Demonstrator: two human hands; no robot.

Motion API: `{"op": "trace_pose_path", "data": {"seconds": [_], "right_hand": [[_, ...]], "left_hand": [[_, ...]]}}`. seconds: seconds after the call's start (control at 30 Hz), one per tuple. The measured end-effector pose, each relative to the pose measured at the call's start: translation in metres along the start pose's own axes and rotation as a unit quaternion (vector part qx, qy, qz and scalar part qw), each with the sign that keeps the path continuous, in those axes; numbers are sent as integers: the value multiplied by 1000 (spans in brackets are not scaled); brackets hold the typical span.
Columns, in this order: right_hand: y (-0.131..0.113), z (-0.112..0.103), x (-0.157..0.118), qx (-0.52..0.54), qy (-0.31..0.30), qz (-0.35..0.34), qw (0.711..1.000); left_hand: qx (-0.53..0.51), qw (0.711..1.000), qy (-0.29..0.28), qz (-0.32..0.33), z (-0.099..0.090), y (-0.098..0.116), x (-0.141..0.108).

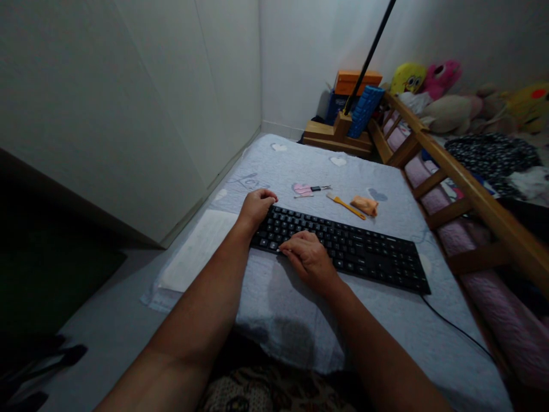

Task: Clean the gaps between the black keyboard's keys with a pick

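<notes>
A black keyboard lies slanted across a light blue cloth with heart prints. My left hand is at its far left corner, fingers curled together against the edge; whatever they may hold is too small to make out. Over the lower left keys rests my right hand, its thumb and fingers pinched together near the front edge, their tips partly hidden. Beyond the keyboard lie a yellow-handled brush, a crumpled orange cloth, a small dark-handled tool and a thin white swab-like stick.
A white sheet lies left of the keyboard. The keyboard's cable trails off to the right. A wooden bed rail runs along the right side, with plush toys behind it. On the left stands a pale cabinet.
</notes>
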State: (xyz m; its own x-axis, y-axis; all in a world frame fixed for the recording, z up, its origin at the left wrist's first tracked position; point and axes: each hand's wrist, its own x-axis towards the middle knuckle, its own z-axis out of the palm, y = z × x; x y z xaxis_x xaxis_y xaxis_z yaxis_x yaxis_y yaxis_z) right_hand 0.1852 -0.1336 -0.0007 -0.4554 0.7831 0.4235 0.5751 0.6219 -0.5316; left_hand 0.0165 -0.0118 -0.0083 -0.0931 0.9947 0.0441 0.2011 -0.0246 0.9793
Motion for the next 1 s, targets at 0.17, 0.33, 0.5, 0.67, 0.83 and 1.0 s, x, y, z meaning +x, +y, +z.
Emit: {"op": "trace_pose_path", "data": {"seconds": [0.17, 0.33, 0.5, 0.67, 0.83, 1.0], "right_hand": [[-1, 1, 1, 6, -6, 11, 1000], [-1, 0, 1, 18, -15, 14, 1000], [0, 0, 1, 12, -12, 9, 1000], [1, -3, 0, -2, -19, 28, 999], [4, -8, -3, -10, -20, 29, 999], [5, -11, -4, -10, -21, 28, 999]], "left_hand": [[0, 1000, 0, -4, 1, -2, 1], [1, 1000, 0, -5, 1, -3, 2], [-7, 1000, -4, 5, 0, -4, 2], [-9, 1000, -2, 4, 0, -5, 3], [-3, 1000, -5, 4, 0, -4, 3], [3, 1000, 1, -5, 0, -2, 1]]}}
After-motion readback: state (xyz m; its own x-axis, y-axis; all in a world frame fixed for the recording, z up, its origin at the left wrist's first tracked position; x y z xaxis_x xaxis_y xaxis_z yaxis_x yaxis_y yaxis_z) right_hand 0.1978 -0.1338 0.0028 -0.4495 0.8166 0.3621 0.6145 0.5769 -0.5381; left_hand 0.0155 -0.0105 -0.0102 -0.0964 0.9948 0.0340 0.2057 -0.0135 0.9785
